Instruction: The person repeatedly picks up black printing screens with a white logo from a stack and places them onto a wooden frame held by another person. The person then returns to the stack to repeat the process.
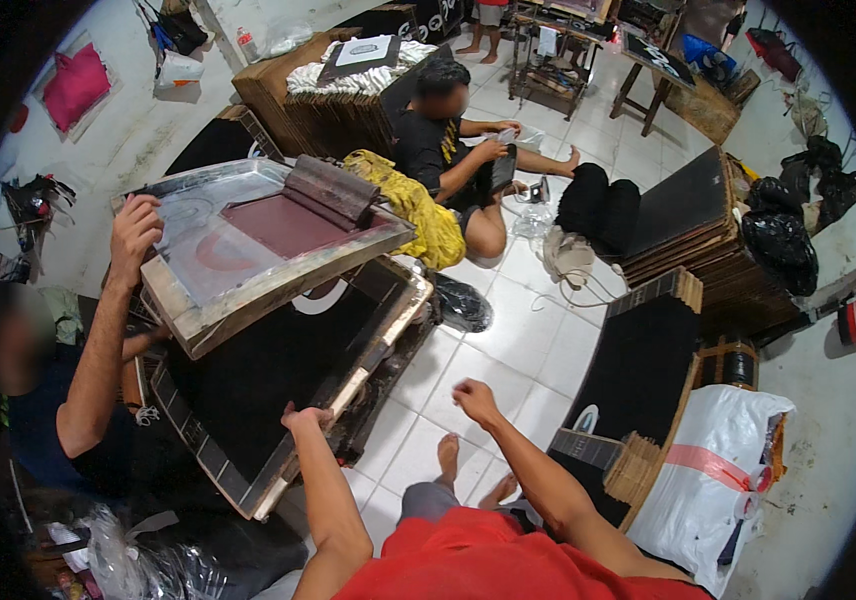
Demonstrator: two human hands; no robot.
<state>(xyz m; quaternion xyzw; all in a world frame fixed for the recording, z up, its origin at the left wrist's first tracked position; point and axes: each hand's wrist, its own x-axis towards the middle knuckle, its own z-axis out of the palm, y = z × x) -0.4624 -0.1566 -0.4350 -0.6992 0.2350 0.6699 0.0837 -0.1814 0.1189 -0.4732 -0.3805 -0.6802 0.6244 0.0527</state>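
Observation:
My left hand (306, 415) grips the near right edge of a black fabric-covered board (258, 375) with a wooden rim, on the work table at the left. My right hand (476, 402) hangs over the tiled floor, loosely curled with fingers slightly apart and nothing visible in it. Above the board, a co-worker's hand (136, 235) holds up a tilted screen-printing frame (173, 300). A dark squeegee (328, 195) rests at its far end, over maroon ink. A white curved print (321, 297) shows partly on the black fabric beneath the frame.
At the right, another black fabric-covered board (633, 370) lies beside a white wrapped bundle (713, 450). Stacked boards (683, 215) lean farther back. A person (438, 150) sits on the floor ahead, near a yellow cloth (408, 210) and a black plastic bag (465, 303).

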